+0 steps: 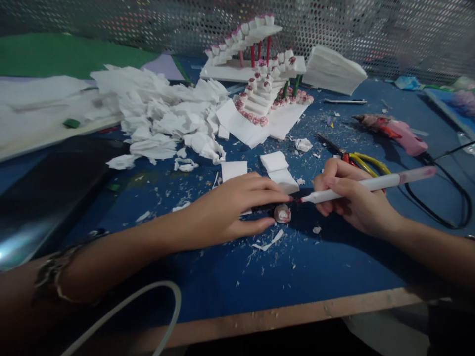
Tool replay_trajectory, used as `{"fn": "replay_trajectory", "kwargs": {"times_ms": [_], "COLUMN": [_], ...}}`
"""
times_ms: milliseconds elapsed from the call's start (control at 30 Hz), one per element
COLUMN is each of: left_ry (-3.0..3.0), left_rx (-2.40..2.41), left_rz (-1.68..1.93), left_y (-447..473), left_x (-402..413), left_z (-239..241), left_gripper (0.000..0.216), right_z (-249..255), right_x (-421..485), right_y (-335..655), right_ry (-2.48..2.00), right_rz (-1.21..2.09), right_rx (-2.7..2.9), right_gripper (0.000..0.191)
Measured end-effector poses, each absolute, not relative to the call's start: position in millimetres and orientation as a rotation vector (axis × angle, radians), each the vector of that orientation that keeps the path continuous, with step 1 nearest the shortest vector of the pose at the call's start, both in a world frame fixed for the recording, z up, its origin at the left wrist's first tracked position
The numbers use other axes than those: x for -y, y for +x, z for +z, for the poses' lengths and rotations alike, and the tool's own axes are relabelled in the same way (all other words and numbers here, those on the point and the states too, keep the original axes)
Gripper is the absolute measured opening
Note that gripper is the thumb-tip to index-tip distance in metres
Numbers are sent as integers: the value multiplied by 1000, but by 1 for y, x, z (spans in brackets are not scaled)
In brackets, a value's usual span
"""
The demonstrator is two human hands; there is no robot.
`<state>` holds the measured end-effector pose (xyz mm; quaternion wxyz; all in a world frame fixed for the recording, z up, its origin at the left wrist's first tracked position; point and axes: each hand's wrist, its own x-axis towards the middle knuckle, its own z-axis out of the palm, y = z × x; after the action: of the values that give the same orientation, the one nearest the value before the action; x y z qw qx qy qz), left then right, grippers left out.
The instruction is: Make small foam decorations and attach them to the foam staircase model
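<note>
White rosette [283, 214], lower centre, looks light, crushable, best pinched by its rim; left hand [237, 207] open beside it, right hand [358, 205] gripping a pen [380, 182].

A blue table [334, 277] with a wooden front edge fills the frame. Crumpled paper [156, 113] is heaped upper left, a dark flat slab [55, 188] lies at left, small white stairs [258, 106] stand upper centre, a pink glue gun [403, 136] lies upper right, and a paper roll [282, 214] sits near the centre among scattered white scraps [269, 241].
</note>
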<state>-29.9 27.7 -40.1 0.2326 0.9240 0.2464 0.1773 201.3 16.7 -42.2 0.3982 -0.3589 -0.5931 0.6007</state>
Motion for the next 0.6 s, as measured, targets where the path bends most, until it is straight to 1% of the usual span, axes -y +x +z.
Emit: {"fn": "replay_trajectory", "kwargs": {"times_ms": [133, 333, 400, 500, 600], "left_ry": [2557, 2584, 2608, 2601, 2558], "left_rx": [-645, -716, -758, -820, -748], "left_rz": [448, 438, 434, 417, 446], "left_y": [-24, -21, -21, -24, -31], "left_x": [-29, -27, -26, -26, -29], "left_z": [-42, -41, -41, -39, -36], "left_gripper": [18, 13, 16, 29, 38], "right_z": [-41, -41, -42, -42, -42], "right_x": [-16, -15, -14, -14, -13], "right_y": [202, 202, 201, 200, 201], "right_ry": [-928, -898, -875, -857, -858], "right_rz": [1498, 1512, 1519, 1513, 1505], "right_rx": [1512, 1494, 1489, 1498, 1509], "right_gripper": [15, 14, 14, 13, 14]}}
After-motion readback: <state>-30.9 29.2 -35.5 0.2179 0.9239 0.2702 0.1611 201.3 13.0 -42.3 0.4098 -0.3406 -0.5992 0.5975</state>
